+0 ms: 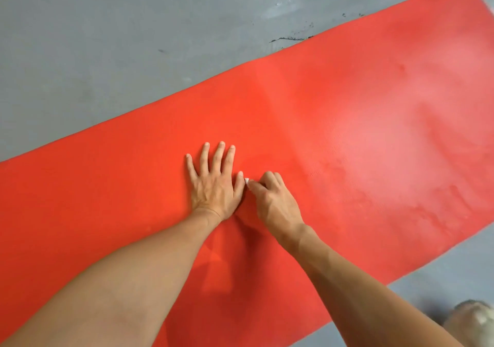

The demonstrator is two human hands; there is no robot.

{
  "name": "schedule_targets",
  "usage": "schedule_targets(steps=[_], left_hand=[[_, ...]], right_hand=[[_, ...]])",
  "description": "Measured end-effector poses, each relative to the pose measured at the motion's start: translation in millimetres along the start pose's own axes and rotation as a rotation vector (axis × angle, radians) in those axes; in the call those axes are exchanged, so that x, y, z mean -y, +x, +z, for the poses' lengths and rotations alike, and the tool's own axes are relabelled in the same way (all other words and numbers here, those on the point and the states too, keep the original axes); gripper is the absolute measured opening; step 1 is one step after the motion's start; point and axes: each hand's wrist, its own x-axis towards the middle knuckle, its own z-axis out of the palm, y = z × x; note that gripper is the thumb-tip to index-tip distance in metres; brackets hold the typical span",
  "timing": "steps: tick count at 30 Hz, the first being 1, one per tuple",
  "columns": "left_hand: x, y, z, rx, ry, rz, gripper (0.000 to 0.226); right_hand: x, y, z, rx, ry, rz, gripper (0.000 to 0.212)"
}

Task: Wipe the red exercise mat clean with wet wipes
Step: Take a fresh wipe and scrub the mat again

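Bright, even, diffuse light. Pale washed-out sheen across the red exercise mat (347, 122) toward 2 o'clock; glare patch on the grey floor (80, 39) near 1 o'clock. Soft shadows beneath both forearms around 6 o'clock. Wide-angle bowing of mat edges. Motion blur at the mat's far end; blurred, unidentifiable pale object (473, 320) at 5 o'clock.
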Motion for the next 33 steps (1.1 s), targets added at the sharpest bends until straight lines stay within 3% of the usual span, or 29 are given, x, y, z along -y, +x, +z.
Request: schedule_targets(steps=[2, 5, 7, 9, 12, 15, 19, 22, 24, 26, 28, 29, 31, 33], left_hand=[[-0.2, 0.2, 0.3, -0.006, -0.004, 0.004, 0.068], [-3.6, 0.7, 1.3, -0.022, 0.001, -0.004, 0.068], [-3.5, 1.7, 3.0, -0.019, 0.01, -0.004, 0.069], [-1.4, 2.6, 1.8, -0.017, 0.014, -0.016, 0.068], [-1.7, 1.2, -0.4, -0.014, 0.003, -0.015, 0.066], [-2.8, 2.7, -2.3, -0.009, 0.008, -0.019, 0.066], [-2.0, 1.8, -2.0, 0.005, 0.021, -0.034, 0.065], [-2.5, 0.0, -0.8, 0.0, 0.035, -0.043, 0.065], [-4.8, -0.7, -1.2, -0.009, 0.04, -0.051, 0.065], [-7.2, -1.8, -1.3, -0.032, 0.048, -0.053, 0.064], [-10.1, 0.2, 0.9, -0.071, 0.045, -0.067, 0.062], [-11.2, 3.0, 1.6, -0.101, 0.04, -0.091, 0.059], [-16.9, 14.0, 1.7, -0.164, 0.016, -0.171, 0.049], [-26.3, 26.3, 0.1, -0.192, 0.002, -0.259, 0.042]], right_hand=[[-42.2, 14.6, -14.3, -0.04, -0.022, 0.044, 0.018], [-104.4, 38.2, -35.1, -0.21, -0.033, 0.373, 0.019], [-95.2, 47.0, -26.2, -0.307, 0.008, 0.5, 0.02], [-53.4, 43.5, -5.3, -0.282, 0.041, 0.395, 0.021], [-8.1, 20.0, 13.6, -0.077, 0.092, -0.025, 0.029], [-54.1, 40.1, 4.1, -0.051, 0.034, -0.188, 0.031], [-132.8, 83.6, -24.3, -0.22, 0.001, 0.224, 0.023], [-111.1, 89.6, -14.6, -0.253, 0.067, 0.364, 0.025], [-73.5, 75.5, -3.9, -0.177, 0.112, 0.179, 0.026], [-53.4, 60.1, 5.4, -0.023, 0.14, -0.136, 0.03], [-70.5, 72.8, 5.8, 0.079, 0.123, -0.392, 0.034], [-85.3, 89.0, 4.8, 0.089, 0.12, -0.432, 0.036], [-114.8, 127.3, -5.7, 0.01, 0.152, -0.257, 0.029], [-130.9, 161.5, -20.3, -0.085, 0.269, 0.101, 0.017]])
